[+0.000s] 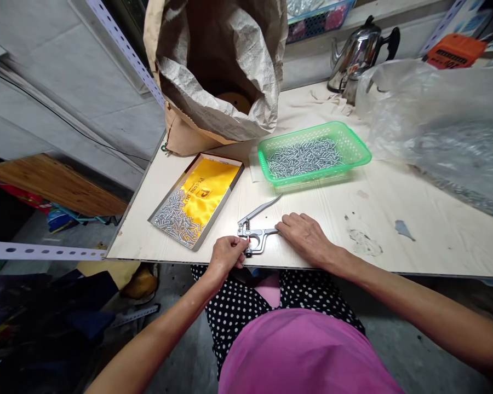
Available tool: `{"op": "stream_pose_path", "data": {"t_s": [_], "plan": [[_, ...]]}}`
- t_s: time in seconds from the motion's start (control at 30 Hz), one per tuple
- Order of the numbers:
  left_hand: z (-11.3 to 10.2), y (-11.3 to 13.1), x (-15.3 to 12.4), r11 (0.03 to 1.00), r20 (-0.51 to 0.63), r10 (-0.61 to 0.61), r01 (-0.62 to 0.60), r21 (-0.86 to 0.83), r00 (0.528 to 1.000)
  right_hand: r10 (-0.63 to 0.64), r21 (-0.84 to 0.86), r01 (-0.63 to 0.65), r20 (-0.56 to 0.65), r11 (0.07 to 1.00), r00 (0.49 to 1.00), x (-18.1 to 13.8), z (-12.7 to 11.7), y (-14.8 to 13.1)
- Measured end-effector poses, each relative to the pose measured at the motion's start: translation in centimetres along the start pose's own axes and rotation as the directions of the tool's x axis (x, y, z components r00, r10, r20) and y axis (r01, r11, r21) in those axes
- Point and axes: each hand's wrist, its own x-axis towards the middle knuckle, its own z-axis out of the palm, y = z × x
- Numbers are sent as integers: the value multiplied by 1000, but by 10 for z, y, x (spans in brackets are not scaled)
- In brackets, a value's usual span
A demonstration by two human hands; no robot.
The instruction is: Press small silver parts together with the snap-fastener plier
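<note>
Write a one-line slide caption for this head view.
Both hands, left and right, rest on metal pliers at the table edge, near a green basket of screws.

Green basket [355, 149] holding silvery screws [302, 157]; yellow-lined box lid [205, 191]; silver pliers [254, 232] showing a red spot; person wearing pink top [304, 350], black white-dotted trousers [238, 306].

clear bag [443, 120]: cut off at right edge | left hand [225, 256]: fingertips hidden behind pliers head [250, 241]

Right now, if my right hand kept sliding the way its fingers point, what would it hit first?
Your right hand points left along the table edge, so it would first meet the metal pliers that its fingers already touch, then probably your left hand.
</note>
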Motion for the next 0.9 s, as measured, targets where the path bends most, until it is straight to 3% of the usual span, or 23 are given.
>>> {"op": "stream_pose_path", "data": {"t_s": [0.33,0.5,0.77,0.9], "plan": [[0,1,0,999,-3,8,-8,38,1000,4,-4,-5,-40,1000,999,-1,3,-1],[-1,-2,3,998,0,10,-10,68,1000,18,73,-15,-49,997,999,1,2,0],[-6,23,-1,977,125,-202,209,-40,971,-89,181,106,-98,978,991,5,16,3],[-4,22,-2,986,79,-168,167,15,983,-65,213,94,-140,973,988,3,24,1]]}}
